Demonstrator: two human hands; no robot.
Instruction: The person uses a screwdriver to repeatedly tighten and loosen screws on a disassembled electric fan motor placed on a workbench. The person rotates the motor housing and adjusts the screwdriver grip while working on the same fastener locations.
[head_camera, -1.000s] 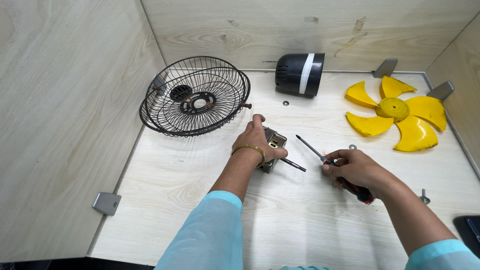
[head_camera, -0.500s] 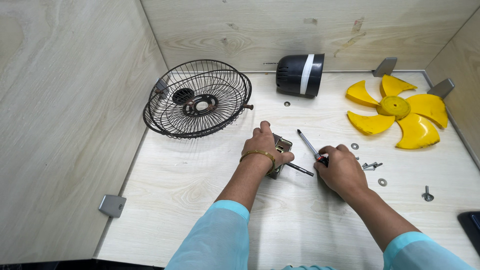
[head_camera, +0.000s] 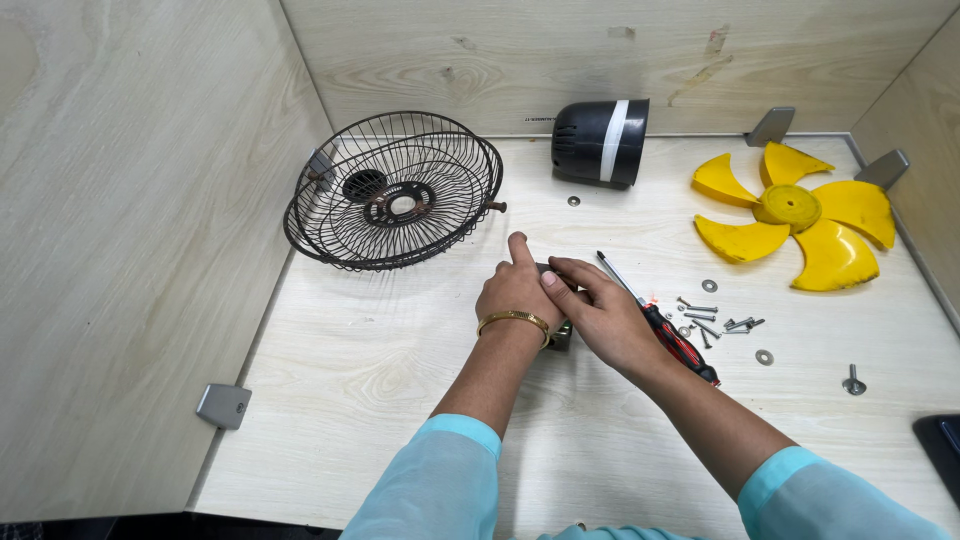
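Wooden table (head_camera: 400, 400): L hand (head_camera: 517, 292) fingers grip metal part (head_camera: 562, 335), R hand (head_camera: 600, 318) holds screwdriver (head_camera: 672, 335).

two bare forearms come in from the near edge, each in a loose light turquoise sleeve (head_camera: 430, 480) ending below the elbow. the left hand (head_camera: 517, 292) wears a thin gold bangle (head_camera: 513, 319) at the wrist; the right hand (head_camera: 598, 318) wears no jewellery that shows.
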